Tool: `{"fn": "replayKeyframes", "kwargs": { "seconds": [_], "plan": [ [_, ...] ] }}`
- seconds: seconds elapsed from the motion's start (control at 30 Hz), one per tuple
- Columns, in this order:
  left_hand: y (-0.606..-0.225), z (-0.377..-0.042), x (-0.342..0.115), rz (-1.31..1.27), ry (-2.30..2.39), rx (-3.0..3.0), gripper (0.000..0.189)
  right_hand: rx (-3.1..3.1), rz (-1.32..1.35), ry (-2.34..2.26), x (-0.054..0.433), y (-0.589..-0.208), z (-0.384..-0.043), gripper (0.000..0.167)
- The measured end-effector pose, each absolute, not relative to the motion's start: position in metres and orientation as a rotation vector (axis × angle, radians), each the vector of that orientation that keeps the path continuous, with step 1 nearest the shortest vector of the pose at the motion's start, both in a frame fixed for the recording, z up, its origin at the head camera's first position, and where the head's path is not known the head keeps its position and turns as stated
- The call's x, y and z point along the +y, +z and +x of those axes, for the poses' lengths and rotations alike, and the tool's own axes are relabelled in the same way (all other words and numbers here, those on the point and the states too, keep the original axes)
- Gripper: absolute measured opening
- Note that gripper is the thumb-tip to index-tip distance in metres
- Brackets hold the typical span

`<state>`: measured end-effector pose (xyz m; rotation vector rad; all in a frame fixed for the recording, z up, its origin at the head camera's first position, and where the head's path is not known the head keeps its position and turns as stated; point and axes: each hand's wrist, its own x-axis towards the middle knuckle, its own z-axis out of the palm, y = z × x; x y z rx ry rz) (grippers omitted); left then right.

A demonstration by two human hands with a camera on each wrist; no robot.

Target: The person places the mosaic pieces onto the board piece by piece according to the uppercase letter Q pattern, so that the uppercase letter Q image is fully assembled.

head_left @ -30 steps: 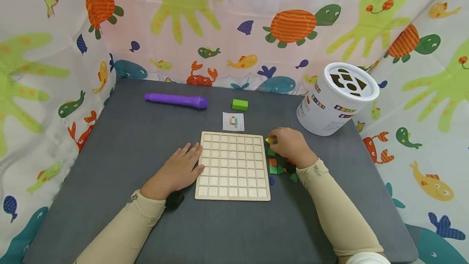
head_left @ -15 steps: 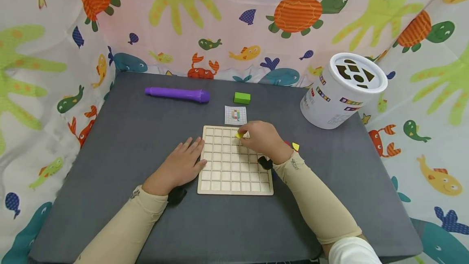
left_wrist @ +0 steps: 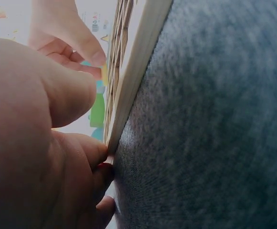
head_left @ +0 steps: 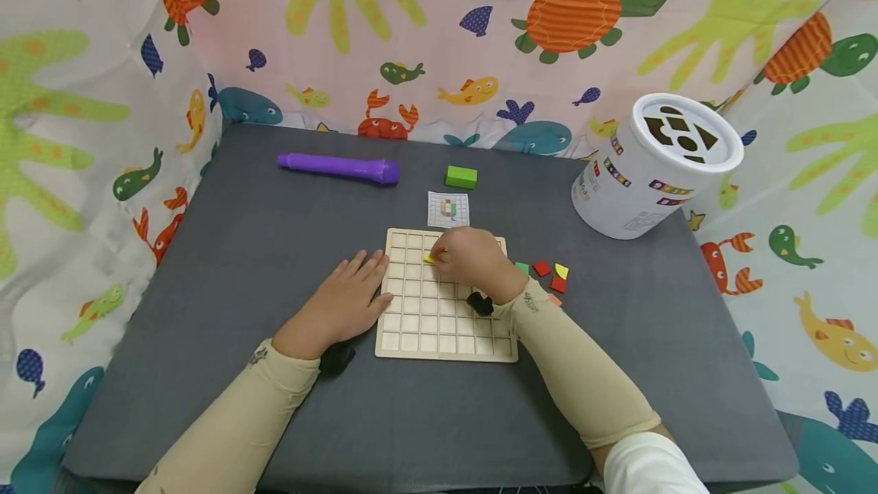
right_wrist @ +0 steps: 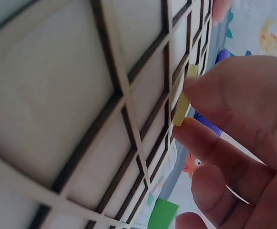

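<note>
A pale wooden grid board [head_left: 411,328] lies flat on the grey table. My left hand [head_left: 338,303] rests at its left edge, fingers extended, fingertips and thumb touching the frame. Over the upper part of the grid, my right hand [head_left: 478,263] pinches a small yellow tile [right_wrist: 184,100] between thumb and finger. In the right wrist view the tile stands on edge right at the grid cells. A small card [head_left: 449,210] with a coloured grid pattern lies just beyond the board. Part of the board's right side is hidden by my right hand and wrist.
Several small tiles, among them a red tile [head_left: 542,268] and a yellow one [head_left: 562,271], lie right of the board. A green block [head_left: 461,177] and a purple microphone-shaped stick [head_left: 339,168] lie farther back. A white tub [head_left: 652,174] with shaped lid holes stands back right.
My right hand has picked up the yellow tile from the pieces right of the board and carried it left over the upper grid. The left hand has stayed at the board's edge.
</note>
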<state>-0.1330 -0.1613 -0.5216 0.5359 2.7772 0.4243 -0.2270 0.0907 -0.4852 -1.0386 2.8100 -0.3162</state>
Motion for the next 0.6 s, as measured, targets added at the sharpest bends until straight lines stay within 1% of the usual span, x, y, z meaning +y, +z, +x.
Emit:
{"fn": "replayKeyframes", "kwargs": {
  "seconds": [0.13, 0.3, 0.47, 0.6],
  "plan": [
    [-0.517, -0.132, -0.161, 0.537, 0.413, 2.77, 0.073, 2.82, -1.124, -0.263, 0.089, -0.49, -0.23, 0.009],
    [-0.513, -0.132, -0.158, 0.543, 0.389, 2.775, 0.073, 2.815, -1.155, -0.264, 0.09, -0.492, -0.231, 0.008],
    [-0.51, -0.133, -0.156, 0.536, 0.375, 2.769, 0.074, 2.779, -1.104, -0.331, 0.095, -0.49, -0.226, 0.012],
    [-0.51, -0.133, -0.156, 0.524, 0.377, 2.76, 0.074, 2.757, -1.001, -0.376, 0.101, -0.486, -0.22, 0.02]
  ]
}}
